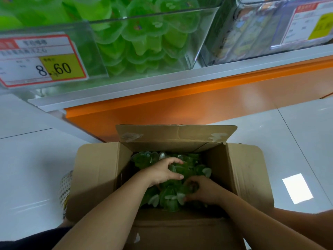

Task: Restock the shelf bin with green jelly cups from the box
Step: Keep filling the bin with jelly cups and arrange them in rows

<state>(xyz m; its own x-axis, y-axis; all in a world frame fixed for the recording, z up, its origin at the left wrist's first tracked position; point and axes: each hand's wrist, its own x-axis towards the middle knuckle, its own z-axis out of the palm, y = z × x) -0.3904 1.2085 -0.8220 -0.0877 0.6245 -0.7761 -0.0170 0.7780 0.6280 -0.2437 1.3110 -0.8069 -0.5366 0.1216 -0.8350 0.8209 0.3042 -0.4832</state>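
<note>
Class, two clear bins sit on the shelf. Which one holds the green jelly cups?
The left bin, bearing the 8.60 price label: green jelly cups fill it, while the right bin holds blurred multicoloured packets.

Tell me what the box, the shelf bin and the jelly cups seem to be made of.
Box: brown cardboard, matte, with creased flaps.
Shelf bin: clear glossy plastic, probably acrylic; contents show through.
Jelly cups: translucent green, likely thin plastic with film lids, glinting.

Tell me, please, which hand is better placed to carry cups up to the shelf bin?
Probably the left. The left hand curls over jelly cups farther forward in the box, nearer the shelf bin; the right hand grips cups at the near side.
</note>
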